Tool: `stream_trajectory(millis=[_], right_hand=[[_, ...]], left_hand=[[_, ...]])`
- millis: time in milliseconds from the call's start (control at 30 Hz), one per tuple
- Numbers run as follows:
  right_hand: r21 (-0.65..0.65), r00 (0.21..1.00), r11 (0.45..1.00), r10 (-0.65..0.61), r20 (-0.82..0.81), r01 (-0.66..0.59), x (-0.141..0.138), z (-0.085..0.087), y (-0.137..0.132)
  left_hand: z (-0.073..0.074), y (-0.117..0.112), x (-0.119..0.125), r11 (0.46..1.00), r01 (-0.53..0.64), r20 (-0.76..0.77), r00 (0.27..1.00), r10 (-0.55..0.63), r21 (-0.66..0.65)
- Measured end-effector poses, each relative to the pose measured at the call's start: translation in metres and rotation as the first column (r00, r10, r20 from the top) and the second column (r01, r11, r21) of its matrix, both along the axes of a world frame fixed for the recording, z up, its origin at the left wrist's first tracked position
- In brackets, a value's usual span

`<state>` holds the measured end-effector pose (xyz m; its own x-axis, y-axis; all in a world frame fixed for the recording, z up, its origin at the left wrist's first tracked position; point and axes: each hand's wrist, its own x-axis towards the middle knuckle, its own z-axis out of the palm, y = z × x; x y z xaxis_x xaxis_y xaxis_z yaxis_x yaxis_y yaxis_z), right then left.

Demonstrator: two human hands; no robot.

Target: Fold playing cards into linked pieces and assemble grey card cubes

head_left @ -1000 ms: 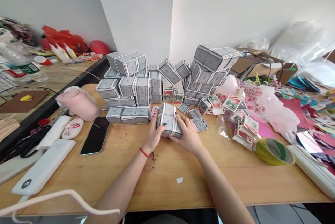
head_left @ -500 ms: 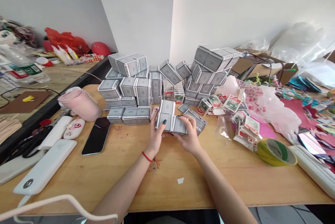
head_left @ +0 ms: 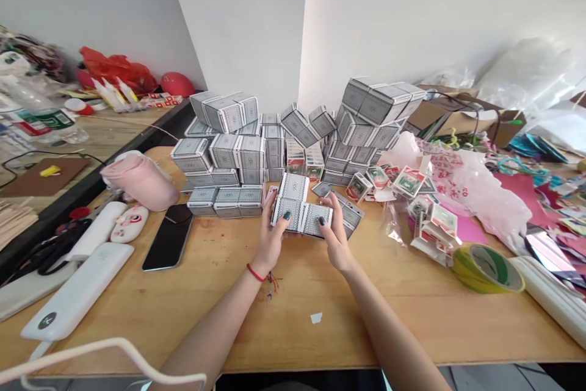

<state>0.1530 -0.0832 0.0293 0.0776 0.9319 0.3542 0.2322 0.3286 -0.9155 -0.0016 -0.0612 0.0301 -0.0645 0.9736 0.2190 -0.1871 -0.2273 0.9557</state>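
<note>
Between my hands is an L-shaped block of playing cards, made of grey-patterned card boxes set edge to edge. My left hand grips its left side, the green-nailed thumb on top. My right hand holds the right end, thumb pressed on the top face; the fingers behind are partly hidden. Loose playing cards lie just beyond my right hand. Behind the block stand stacked card blocks on the left and on the right, with two tilted blocks leaning between them.
Red-and-green card boxes and a yellow tape roll lie on the right, near a crumpled plastic bag. To the left are a phone, a white power bank and a pink pouch. A paper scrap lies in front.
My right thumb has moved from the block's near edge onto its top face. The right-hand fingers have shifted off the top toward the right side. The left hand keeps its grip.
</note>
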Motion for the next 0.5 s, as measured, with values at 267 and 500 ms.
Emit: stream_trajectory(millis=[267,500], right_hand=[[-0.267,0.672,0.779,0.250,-0.698,-0.567,-0.003,0.007,0.002],[-0.266,0.643,0.804,0.179,-0.745,-0.532,-0.008,0.006,0.003]], left_hand=[[0.006,0.001,-0.006,0.995,0.061,0.143,0.988,-0.050,-0.073],[0.011,0.000,-0.007,0.983,0.128,0.280,0.956,-0.087,-0.133]])
